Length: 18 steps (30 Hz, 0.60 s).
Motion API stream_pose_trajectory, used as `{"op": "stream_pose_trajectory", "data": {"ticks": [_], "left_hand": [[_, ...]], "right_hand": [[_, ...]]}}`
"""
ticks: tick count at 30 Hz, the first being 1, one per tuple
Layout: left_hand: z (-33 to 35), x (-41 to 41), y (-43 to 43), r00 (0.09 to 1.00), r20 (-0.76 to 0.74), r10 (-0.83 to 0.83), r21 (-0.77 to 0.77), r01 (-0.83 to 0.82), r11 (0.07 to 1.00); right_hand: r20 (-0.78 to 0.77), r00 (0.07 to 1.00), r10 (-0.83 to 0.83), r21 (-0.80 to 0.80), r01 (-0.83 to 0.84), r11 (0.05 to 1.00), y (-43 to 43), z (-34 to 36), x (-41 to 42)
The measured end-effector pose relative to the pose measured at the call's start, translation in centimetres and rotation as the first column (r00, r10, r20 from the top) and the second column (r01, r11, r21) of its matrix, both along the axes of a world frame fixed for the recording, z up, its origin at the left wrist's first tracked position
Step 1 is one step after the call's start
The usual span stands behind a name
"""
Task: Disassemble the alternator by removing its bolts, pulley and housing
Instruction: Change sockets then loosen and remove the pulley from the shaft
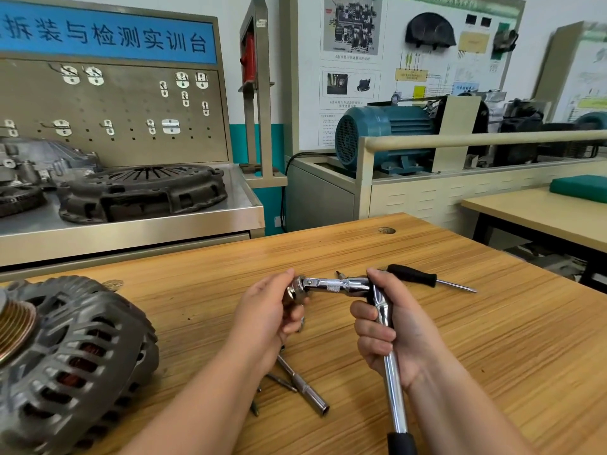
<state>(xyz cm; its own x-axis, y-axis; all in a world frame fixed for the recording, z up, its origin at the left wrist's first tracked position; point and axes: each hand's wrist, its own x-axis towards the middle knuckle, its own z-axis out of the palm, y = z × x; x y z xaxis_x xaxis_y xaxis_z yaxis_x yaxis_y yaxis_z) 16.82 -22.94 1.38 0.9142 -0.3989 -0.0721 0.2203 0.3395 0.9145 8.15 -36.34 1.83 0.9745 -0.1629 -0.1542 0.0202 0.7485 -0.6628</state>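
**Gripping wrench and socket**

Right hand (pixel 391 330) clasps the chrome ratchet wrench (pixel 392 369) by its handle, steadying it; left hand (pixel 266 310) pinches the round steel socket (pixel 295 288) at its tip, likely seating it. Grey ribbed alternator (pixel 75 349) lies well left, on the wooden table (pixel 476 339).

We find the alternator (pixel 65 356) on the table (pixel 476 339) at the lower left of the frame. At centre, over the table, the left grip (pixel 266 310) and right grip (pixel 391 333) hold a ratchet wrench (pixel 338 285) between them. A screwdriver (pixel 417 275) lies just behind the right grip. A socket extension (pixel 307 392) lies under the left forearm.
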Motion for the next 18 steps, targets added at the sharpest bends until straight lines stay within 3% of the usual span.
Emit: {"op": "stream_pose_trajectory", "data": {"ticks": [6, 9, 13, 18], "left_hand": [[0.6, -1.0, 0.1, 0.939, 0.286, 0.192, 0.169, -0.247, 0.954], [1.5, -0.9, 0.4, 0.898, 0.355, 0.261, 0.190, -0.342, 0.920], [3.2, -0.3, 1.6, 0.852, 0.476, 0.220, 0.364, -0.418, 0.833], [5.4, -0.4, 2.8, 0.863, 0.482, 0.154, 0.460, -0.398, 0.793]], "right_hand": [[-0.021, 1.000, -0.013, -0.100, 0.011, 0.995, 0.8, 0.1, 0.1], [0.012, 0.999, -0.032, -0.149, 0.033, 0.988, 1.4, 0.5, 0.2], [0.051, 0.998, -0.027, -0.219, 0.038, 0.975, 2.0, 1.5, 0.0], [0.102, 0.994, -0.027, -0.290, 0.056, 0.955, 3.3, 3.2, -0.4]]}}
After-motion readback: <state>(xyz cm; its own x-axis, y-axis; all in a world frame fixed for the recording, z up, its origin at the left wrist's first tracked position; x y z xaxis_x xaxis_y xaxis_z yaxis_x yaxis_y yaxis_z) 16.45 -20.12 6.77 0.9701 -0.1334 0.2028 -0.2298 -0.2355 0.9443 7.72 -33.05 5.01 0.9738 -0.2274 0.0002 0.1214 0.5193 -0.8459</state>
